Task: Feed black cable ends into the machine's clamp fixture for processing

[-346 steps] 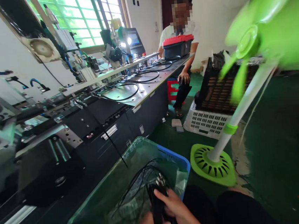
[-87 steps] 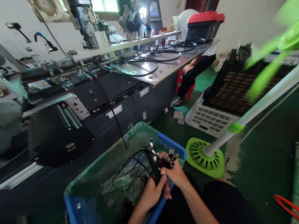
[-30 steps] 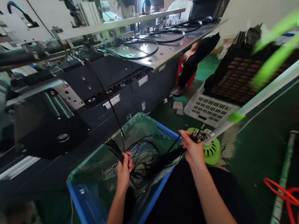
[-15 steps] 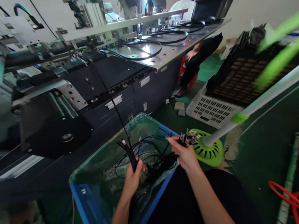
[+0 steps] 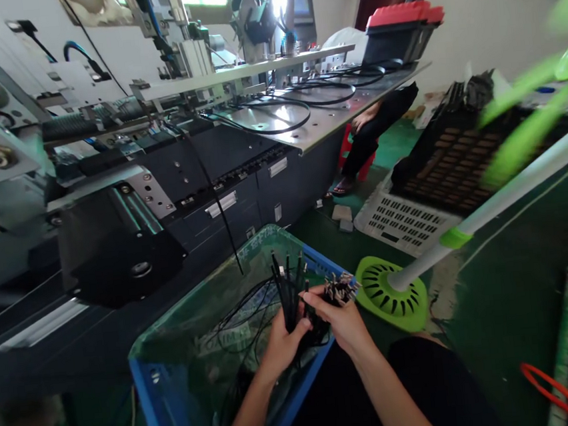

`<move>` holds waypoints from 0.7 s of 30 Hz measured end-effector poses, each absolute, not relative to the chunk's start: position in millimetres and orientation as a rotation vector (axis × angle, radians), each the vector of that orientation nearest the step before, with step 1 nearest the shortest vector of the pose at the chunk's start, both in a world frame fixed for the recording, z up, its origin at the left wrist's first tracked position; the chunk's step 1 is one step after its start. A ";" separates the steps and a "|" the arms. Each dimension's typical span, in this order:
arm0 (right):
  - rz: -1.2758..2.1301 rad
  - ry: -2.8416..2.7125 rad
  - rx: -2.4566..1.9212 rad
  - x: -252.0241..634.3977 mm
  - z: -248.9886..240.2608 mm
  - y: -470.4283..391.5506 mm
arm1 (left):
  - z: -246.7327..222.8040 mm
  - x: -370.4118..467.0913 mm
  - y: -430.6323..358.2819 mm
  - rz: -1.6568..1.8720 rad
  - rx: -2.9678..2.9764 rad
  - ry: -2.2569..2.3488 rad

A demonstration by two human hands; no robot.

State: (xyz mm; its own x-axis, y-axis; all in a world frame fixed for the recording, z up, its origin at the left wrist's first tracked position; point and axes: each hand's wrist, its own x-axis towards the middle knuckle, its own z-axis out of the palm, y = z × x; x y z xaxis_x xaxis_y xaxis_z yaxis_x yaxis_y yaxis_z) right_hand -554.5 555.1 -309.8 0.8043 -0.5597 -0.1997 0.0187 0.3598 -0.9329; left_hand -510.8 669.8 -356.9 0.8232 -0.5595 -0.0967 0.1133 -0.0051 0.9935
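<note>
Over a blue crate (image 5: 149, 400) lined with green translucent plastic, my two hands are close together. My left hand (image 5: 283, 348) is closed around several black cables (image 5: 287, 300), whose ends point upward and fan out slightly. My right hand (image 5: 343, 324) is closed on a thicker bundle of black cables (image 5: 342, 289) with many metal-tipped ends facing right. Its fingertips reach toward the cables in my left hand; whether they pinch one is hard to see. More thin black cables (image 5: 238, 311) lie looped inside the crate. From the machine, one black cable (image 5: 221, 212) hangs with its lower end free.
A dark machine bench (image 5: 281, 183) with metal fittings runs behind the crate, with black cable loops (image 5: 276, 132) on its plate. At right stand a green fan (image 5: 392, 293), partly blurred, and a white slatted crate (image 5: 405, 218). A seated person's leg (image 5: 363, 148) shows beyond the bench.
My left hand has moved right with its cables, up against my right hand. The hanging cable's lower end now shows apart from my left hand. The view has shifted slightly.
</note>
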 end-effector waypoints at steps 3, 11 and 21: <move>-0.339 0.450 -1.288 -556.2 -314.5 556.8 | -365.0 -512.8 669.3 -0.499 1.563 -0.348; -0.614 0.604 -1.363 -550.2 -331.8 549.6 | -367.4 -519.7 673.8 -0.642 1.500 -0.247; -0.090 0.403 -1.237 -546.9 -322.3 549.9 | -352.5 -530.5 686.5 -0.624 1.780 -0.742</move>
State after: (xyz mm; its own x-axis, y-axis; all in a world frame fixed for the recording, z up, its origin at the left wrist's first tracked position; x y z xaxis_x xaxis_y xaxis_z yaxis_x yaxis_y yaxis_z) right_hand -546.9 549.9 -322.3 0.9262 -0.2827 -0.2495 -0.1490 0.3334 -0.9309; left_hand -530.5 686.5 -352.5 0.6703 -0.7396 -0.0609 -0.1867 -0.2475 0.9507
